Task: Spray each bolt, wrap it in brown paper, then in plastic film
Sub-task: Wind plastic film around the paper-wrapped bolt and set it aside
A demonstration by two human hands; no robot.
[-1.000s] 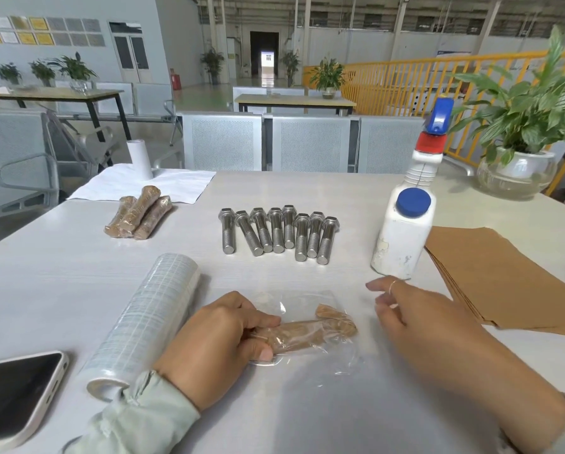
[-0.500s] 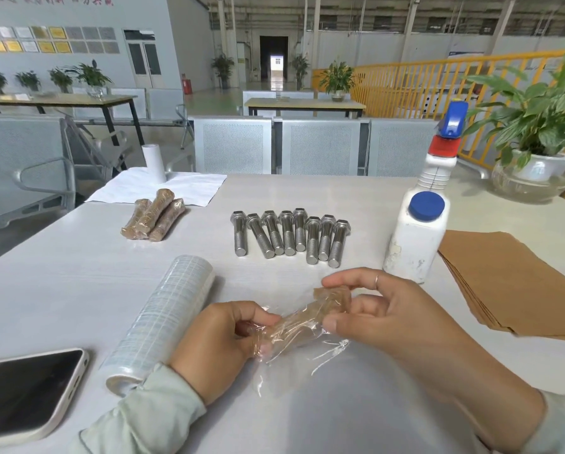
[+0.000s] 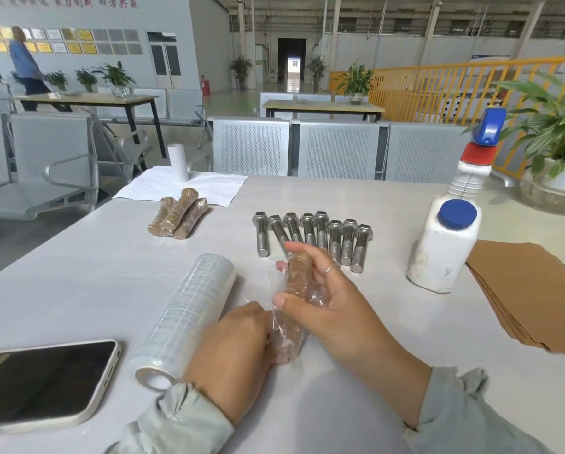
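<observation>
Now the bolt (image 3: 297,290) stands up at middle frame instead of lying flat. Left hand (image 3: 238,348) pinches its low end to keep it steady, and right hand (image 3: 320,299) curls round it to press film (image 3: 281,326) tight.

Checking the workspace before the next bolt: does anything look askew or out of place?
Mostly tidy. In the row of bare bolts, the second from the left lies slanted against its neighbours. A phone sits beside the film roll, unrelated to the wrapping.
</observation>
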